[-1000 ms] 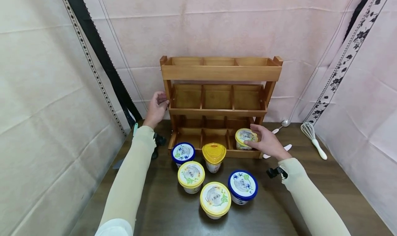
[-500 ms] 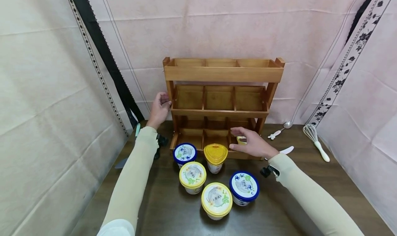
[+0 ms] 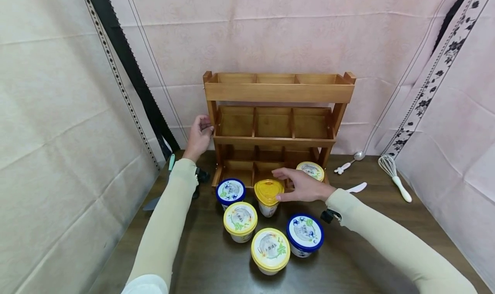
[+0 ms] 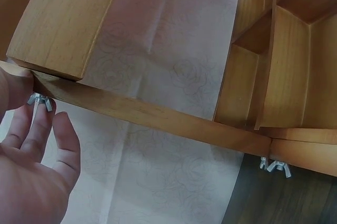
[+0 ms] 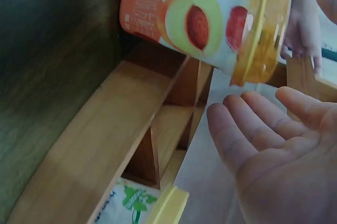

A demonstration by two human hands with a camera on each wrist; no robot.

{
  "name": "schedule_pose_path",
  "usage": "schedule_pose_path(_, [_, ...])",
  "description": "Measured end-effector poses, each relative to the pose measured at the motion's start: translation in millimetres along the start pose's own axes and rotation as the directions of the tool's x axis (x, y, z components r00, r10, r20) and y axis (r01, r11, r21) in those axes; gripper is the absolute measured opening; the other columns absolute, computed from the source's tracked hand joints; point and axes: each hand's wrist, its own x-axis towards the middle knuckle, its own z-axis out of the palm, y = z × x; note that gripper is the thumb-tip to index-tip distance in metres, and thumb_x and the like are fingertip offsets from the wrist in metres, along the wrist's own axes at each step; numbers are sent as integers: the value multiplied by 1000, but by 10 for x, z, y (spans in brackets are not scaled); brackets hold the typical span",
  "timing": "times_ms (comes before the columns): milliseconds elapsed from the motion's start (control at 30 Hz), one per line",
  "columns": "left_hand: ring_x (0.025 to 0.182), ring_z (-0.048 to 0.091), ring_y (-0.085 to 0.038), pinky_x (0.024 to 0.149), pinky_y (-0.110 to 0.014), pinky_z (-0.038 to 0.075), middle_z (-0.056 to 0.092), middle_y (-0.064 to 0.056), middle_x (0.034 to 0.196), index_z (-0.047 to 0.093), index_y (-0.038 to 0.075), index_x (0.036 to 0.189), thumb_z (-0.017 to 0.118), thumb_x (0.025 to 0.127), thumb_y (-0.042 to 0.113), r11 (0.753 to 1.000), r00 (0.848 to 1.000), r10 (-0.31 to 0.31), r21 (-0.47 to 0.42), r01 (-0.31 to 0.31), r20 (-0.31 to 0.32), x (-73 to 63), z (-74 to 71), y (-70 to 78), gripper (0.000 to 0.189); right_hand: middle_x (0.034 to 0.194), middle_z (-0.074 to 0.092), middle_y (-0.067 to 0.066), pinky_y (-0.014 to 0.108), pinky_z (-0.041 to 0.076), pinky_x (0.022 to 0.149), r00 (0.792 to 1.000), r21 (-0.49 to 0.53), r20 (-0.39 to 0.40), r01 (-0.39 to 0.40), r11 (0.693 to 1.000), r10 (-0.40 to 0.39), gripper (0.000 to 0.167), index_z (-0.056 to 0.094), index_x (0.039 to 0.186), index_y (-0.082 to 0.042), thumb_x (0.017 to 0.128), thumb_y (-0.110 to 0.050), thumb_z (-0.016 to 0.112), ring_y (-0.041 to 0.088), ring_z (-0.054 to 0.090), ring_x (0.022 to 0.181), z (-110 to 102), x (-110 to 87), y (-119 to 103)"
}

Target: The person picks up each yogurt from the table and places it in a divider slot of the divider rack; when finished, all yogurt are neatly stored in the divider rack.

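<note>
In the head view, my left hand [image 3: 199, 137] holds the left upright of a three-tier wooden rack [image 3: 278, 90]. The left wrist view shows its thumb on the wooden edge and fingertips beside a metal wing nut [image 4: 41, 100]. My right hand [image 3: 299, 185] reaches over a cup with a domed yellow lid [image 3: 267, 191], fingers extended along its far side and thumb near its right side. From the right wrist, peach pictures show on this cup [image 5: 195, 21], with the spread fingers right by its lid. Another yellow-lidded cup [image 3: 311, 169] sits in the bottom tier's right compartment.
On the dark table [image 3: 216, 268] stand two yellow-lidded cups, one in front [image 3: 270, 249] and one farther left [image 3: 240, 218]. Blue-lidded cups stand at left [image 3: 230, 190] and right [image 3: 305, 231]. A whisk [image 3: 394, 178], spoon [image 3: 349, 161] and white knife [image 3: 357, 187] lie right.
My right hand has let go of the yellow-lidded cup in the bottom right compartment and moved left to the domed-lid cup. My left hand has stayed at the rack's upright.
</note>
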Motion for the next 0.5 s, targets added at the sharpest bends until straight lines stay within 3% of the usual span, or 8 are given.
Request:
schedule_pose_path(267, [129,58,-29,116,-47,47,56,-15,136,50,9,139,58,107,5,1000,1000,8,-18,-8,-3,0,-2,6,33,158,52,6,46,54,111,997,-71,68,-18,997,22,94,39,161,-20,86,-57,82,25,57,137,67,68,-33])
schedule_pose_path(500, [129,58,-29,118,-46,45,56,-15,136,50,7,140,57,107,5,1000,1000,6,-23,-6,0,2,-10,-2,33,159,51,4,51,47,119,995,-118,83,-41,992,51,100,38,162,-19,83,-61,83,26,54,142,113,118,-18])
